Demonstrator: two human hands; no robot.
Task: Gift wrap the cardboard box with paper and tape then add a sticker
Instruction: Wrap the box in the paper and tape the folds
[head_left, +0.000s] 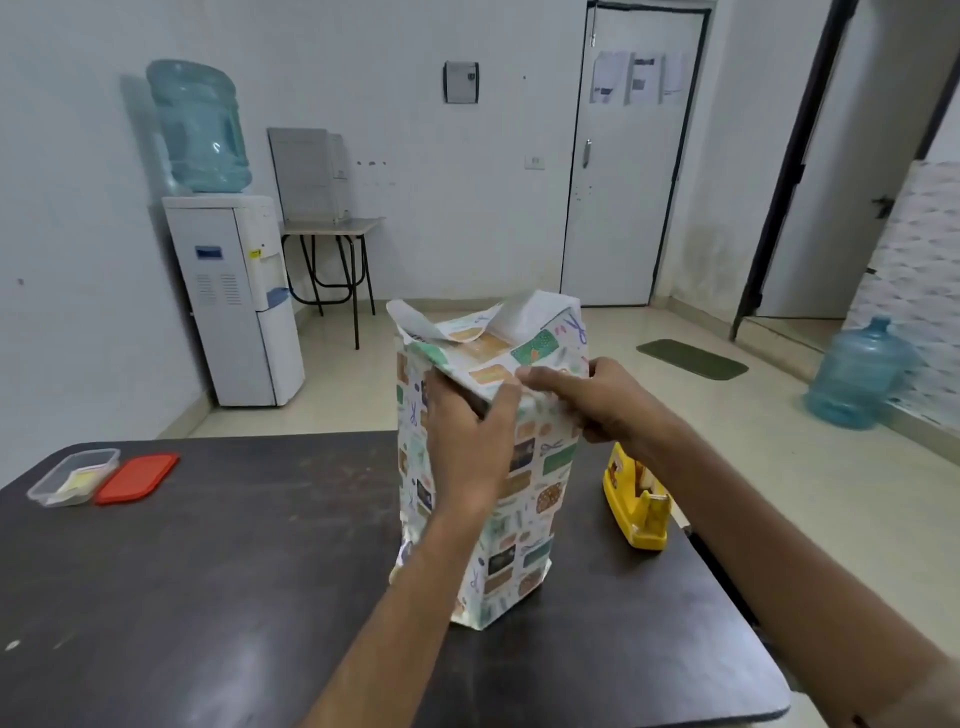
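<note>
The dark table (260, 571) carries the cardboard box (524, 499), which stands upright on end near the table's middle, sheathed in patterned wrapping paper (524, 317). The paper's loose white-backed flaps rise open above the box top on its far side.

The left hand (467, 441) clasps the box's upper near corner, fingers on the left face and thumb up at the top edge. The right hand (597, 400) grips the box's upper right side, its index finger stretched leftward along the folded paper at the near top edge, almost touching the left thumb.

A yellow tape dispenser (636, 499) sits just right of the box, partly behind the right forearm.

Well to the box's left, a clear plastic container (72, 475) holds pale yellow and white sheets, too small to identify. Its red lid (137, 477) lies flat, touching the side that faces the box.
</note>
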